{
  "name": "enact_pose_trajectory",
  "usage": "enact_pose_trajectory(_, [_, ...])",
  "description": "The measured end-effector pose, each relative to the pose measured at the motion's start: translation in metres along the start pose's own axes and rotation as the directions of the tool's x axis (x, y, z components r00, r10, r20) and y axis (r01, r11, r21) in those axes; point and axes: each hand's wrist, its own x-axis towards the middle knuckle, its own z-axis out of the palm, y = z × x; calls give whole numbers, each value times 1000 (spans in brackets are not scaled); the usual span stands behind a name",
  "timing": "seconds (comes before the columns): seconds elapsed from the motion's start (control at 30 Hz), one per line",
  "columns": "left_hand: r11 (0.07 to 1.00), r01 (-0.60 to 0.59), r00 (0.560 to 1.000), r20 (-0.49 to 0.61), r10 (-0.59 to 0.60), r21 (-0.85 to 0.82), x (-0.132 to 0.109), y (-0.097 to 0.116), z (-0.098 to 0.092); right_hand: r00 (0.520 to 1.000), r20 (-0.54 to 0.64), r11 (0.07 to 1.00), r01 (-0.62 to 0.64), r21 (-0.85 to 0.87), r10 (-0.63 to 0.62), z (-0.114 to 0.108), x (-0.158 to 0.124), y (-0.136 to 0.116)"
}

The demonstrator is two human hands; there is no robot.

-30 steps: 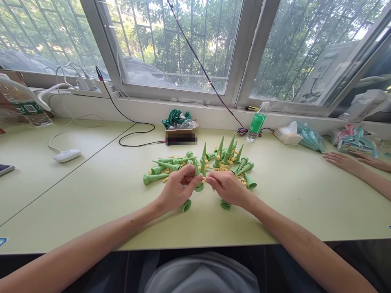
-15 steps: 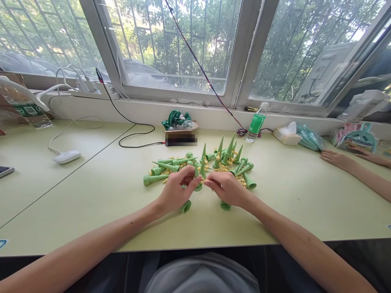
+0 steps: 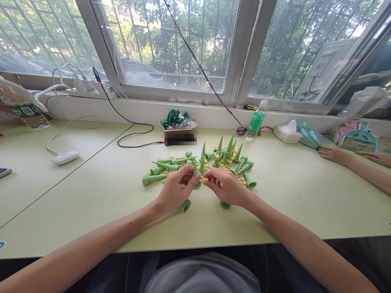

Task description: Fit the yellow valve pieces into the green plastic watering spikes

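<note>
- The left hand point(image 3: 174, 188) pinches a green spike point(image 3: 197, 186) between thumb and fingers, over the table point(image 3: 152, 236); two tips rise there, and which belongs to it is unclear.
- The right hand point(image 3: 225, 186) pinches a small yellow piece point(image 3: 205, 179) in its fingertips, roughly level, right beside the left thumb.
- A firm left grip low on the spike probably best resists twisting.
- The yellow piece likely wants a straight approach, without tilting.
- A pile of spikes and yellow pieces point(image 3: 227, 154) lies just beyond, so small motions seem wise.
</note>
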Motion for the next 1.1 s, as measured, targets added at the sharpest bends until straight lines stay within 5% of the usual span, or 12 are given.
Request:
enact_pose_trajectory(0.5, [987, -120, 992, 43, 117, 102, -2, 2, -2, 996, 83, 999, -28, -44, 31, -1, 0, 0])
enact_pose_trajectory(0.87, [999, 14, 999, 31, -13, -33, 0, 3, -1, 998, 37, 997, -56, 51, 54, -1, -2, -1])
enact_pose_trajectory(1.1, [1000, -8, 999, 37, 8, 2, -1, -1, -1, 998, 37, 998, -60, 28, 59, 0, -1, 0])
